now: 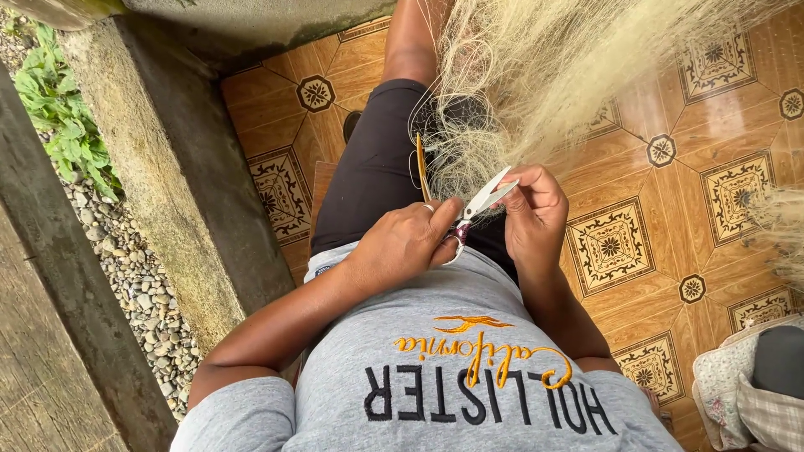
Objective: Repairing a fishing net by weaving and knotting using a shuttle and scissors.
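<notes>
Left hand [406, 243] grips small white-bladed snips [484, 202], blades open. Right hand [532, 213] pinches pale fibre strands [536, 84]. Most of the bundle appears untrimmed; work seems early.

We are on the porch of a home: a patterned brown tile floor [636, 159] runs up to a low concrete wall [167, 167], with gravel [134, 276] and green weeds [59, 117] outside, and pale plant fibre [553, 75] heaped on the tiles.
</notes>
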